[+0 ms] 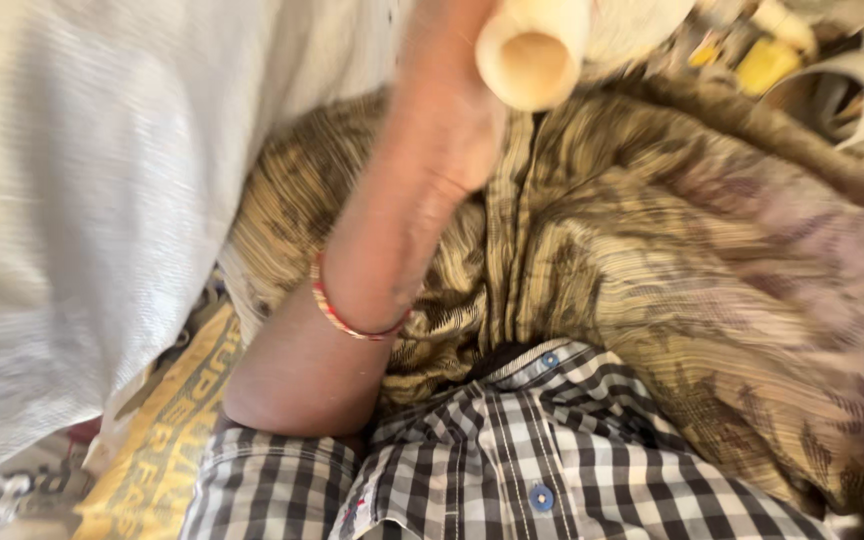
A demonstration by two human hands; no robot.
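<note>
a: fingers (472, 60) of the left hand (452, 120) are lying right against a cream tube (532, 50) at the top edge, but blur and the frame cut are hiding how far they are closed, so i cannot tell the grip.

b: which way is the tube running?

a: its long axis is pointing toward the camera, open end facing us, just right of the hand, above the olive patterned cloth (652, 260).

b: and the right hand?

a: not showing anywhere; the left is the nearer one. a red thread band (347, 318) is sitting on that wrist.
</note>
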